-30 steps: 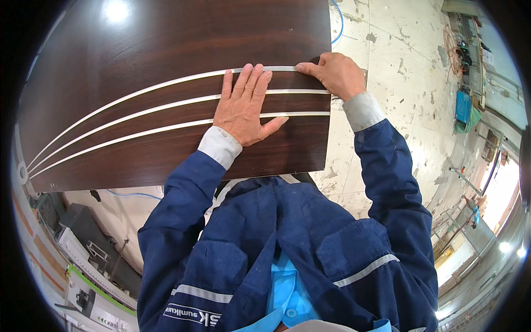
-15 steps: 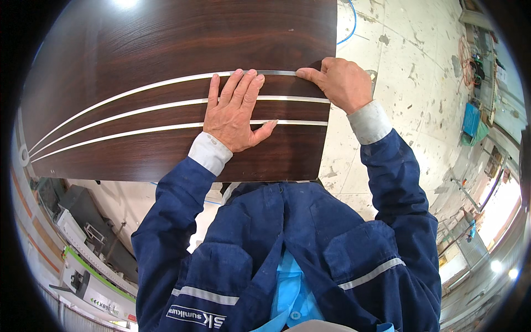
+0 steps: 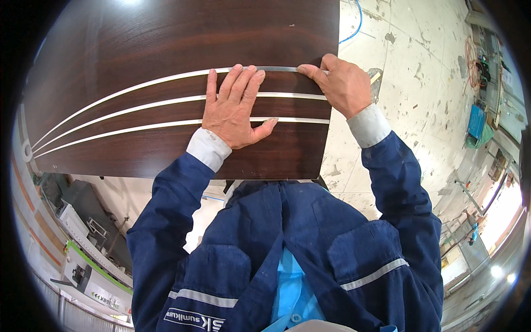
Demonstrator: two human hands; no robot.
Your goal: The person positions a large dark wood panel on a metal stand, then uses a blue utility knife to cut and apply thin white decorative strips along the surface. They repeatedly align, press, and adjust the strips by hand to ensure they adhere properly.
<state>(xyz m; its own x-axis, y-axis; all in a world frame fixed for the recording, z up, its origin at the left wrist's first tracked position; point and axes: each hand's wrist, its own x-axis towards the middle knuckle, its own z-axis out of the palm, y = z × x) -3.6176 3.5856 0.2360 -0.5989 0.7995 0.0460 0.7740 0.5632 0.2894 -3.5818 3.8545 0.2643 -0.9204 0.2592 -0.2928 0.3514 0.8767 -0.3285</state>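
A dark brown wood-grain panel [image 3: 138, 44] fills the upper left, with three thin silver strips [image 3: 138, 105] running along it. My left hand [image 3: 232, 108] lies flat on the panel, fingers spread across the strips. Its fingertips reach the top strip. My right hand [image 3: 340, 83] is at the panel's right edge, with its fingers pinched on the end of the top silver strip [image 3: 276, 69]. Both arms wear dark blue sleeves with grey cuffs.
A speckled pale concrete floor [image 3: 420, 99] lies to the right, with a blue cable [image 3: 357, 25] near the top. Workshop clutter and a blue box [image 3: 477, 122] stand at the far right. A white and green machine [image 3: 88, 271] sits at the lower left below the panel.
The panel and both hands sit slightly higher and further left in view. My right hand has moved in along the top strip's end; my left hand stays flat.
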